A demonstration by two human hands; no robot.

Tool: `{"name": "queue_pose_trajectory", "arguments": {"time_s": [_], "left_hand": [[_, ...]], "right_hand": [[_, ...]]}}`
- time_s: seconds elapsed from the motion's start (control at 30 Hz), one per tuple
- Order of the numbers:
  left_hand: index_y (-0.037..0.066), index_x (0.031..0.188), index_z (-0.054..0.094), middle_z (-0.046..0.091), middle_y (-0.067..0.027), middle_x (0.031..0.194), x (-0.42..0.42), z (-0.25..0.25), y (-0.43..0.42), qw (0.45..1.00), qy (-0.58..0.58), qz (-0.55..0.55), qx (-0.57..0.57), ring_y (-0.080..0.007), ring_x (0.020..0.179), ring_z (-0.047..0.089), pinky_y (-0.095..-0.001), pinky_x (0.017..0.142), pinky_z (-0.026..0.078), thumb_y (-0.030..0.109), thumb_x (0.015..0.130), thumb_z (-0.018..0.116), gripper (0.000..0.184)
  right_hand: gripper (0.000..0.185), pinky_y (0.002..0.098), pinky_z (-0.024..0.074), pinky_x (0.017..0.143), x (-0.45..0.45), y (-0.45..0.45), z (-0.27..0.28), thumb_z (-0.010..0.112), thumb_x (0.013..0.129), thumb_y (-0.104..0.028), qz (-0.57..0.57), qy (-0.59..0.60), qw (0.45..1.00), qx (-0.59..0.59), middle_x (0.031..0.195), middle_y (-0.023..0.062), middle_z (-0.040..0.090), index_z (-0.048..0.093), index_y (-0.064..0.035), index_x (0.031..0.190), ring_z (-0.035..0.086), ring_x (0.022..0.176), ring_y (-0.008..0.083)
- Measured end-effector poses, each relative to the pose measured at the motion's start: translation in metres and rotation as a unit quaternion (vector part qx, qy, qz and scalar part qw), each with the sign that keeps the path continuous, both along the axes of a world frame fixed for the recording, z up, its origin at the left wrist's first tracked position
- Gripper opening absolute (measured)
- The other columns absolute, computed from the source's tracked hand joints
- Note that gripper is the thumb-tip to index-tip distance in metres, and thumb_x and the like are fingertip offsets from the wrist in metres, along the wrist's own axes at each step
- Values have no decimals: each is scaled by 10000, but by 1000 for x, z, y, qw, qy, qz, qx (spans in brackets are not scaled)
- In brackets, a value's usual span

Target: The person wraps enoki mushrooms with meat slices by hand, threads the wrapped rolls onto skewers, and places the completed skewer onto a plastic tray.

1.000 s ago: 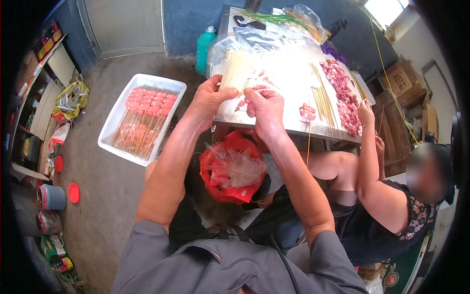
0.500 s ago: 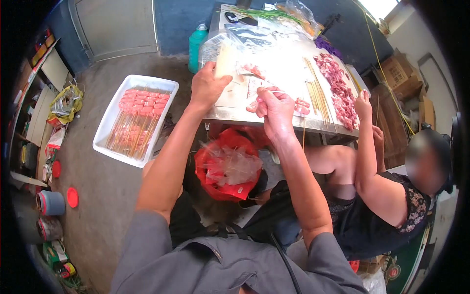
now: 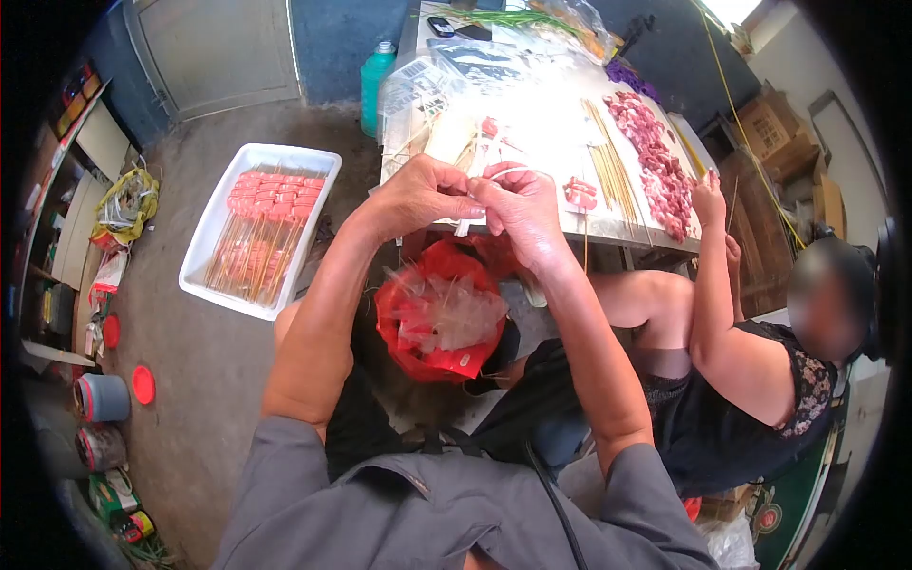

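Note:
My left hand (image 3: 418, 198) and my right hand (image 3: 522, 207) meet over the table's near edge, fingertips together in a pinch. A thin white strip (image 3: 514, 171) loops over my right fingers, and a short end hangs below the fingertips. Both hands seem to grip it; its material is unclear. Just beyond them a pale bundle of thin sticks (image 3: 452, 139) lies by a clear plastic bag (image 3: 418, 87). To the right of my right hand is a skewer with pink meat pieces (image 3: 579, 194), its stick jutting past the edge.
A white tray (image 3: 202, 237) of meat skewers stands left on the floor. A red bag-lined bin (image 3: 442, 356) sits below my hands. Loose skewers (image 3: 613, 166) and raw meat chunks (image 3: 654, 157) lie on the table (image 3: 570, 123). A co-worker's hand (image 3: 708, 201) is at the right.
My left hand has let go of the pale bundle, which now lies on the table, and has come right and down to meet my right hand at the white strip.

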State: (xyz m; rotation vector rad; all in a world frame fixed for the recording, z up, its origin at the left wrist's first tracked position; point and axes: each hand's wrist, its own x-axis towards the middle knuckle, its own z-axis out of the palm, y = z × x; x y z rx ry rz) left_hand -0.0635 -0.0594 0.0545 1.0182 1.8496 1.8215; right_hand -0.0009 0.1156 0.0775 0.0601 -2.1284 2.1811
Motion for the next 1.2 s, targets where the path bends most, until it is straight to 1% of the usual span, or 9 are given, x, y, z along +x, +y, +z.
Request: {"name": "queue_pose_trajectory", "arguments": {"time_s": [0.27,0.33,0.37,0.47,0.7,0.77,0.87,0.93,1.2], "left_hand": [[26,896,736,656,-2,739,3,-5,-2,998,-51,33,-23,-60,617,558,-224,564,429,144,870,730,121],[19,907,727,658,-23,736,5,-7,0,989,-106,70,79,-76,614,568,-229,568,436,138,878,718,123],[19,907,727,658,-23,736,7,-8,1,989,-105,69,80,-76,614,568,-229,568,436,138,878,718,123],[12,925,720,667,-36,746,13,-7,7,978,-144,97,117,-84,608,566,-229,574,438,123,883,707,120],[37,924,683,672,-48,766,24,-13,19,965,-164,87,185,-92,620,578,-225,579,454,110,891,689,81],[42,925,670,669,-47,766,27,-15,21,963,-170,74,194,-96,625,583,-225,581,460,110,891,688,79],[44,928,655,663,-47,778,33,-19,27,969,-158,70,177,-102,639,590,-229,584,469,93,893,682,66],[36,927,656,660,-50,794,38,-21,31,955,-208,46,207,-106,659,595,-232,590,475,68,894,674,49],[21,936,666,643,-31,754,42,-26,34,961,-179,50,205,-90,630,566,-223,575,449,87,887,687,85]], "right_hand": [[217,216,461,557,13,1,-2,723,885,-124,-39,66,997,12,768,23,660,681,20,1041,583,632,67],[336,242,521,682,24,2,-1,732,878,-105,-70,77,994,42,975,76,664,629,31,1167,645,802,115],[336,242,521,682,29,1,-4,732,878,-105,-70,78,994,43,975,76,664,629,31,1167,645,802,115],[548,278,560,756,40,3,-16,742,875,-95,-155,140,975,82,1306,172,508,493,59,1338,646,994,184],[563,269,560,748,57,-5,-15,726,883,-65,-188,134,972,35,1124,137,635,460,60,1363,653,948,159],[458,254,550,734,55,-3,-21,705,894,-36,-167,144,975,-10,987,85,685,531,40,1311,647,886,118],[300,239,541,722,57,-7,-31,685,908,-19,-125,157,979,20,924,53,698,625,26,1198,635,826,86],[241,238,542,726,54,-4,-36,682,910,-15,-122,153,980,19,916,46,698,651,28,1145,634,815,82],[78,232,546,704,58,5,-35,683,901,5,-94,148,984,21,862,43,699,691,22,977,634,759,77]]}}
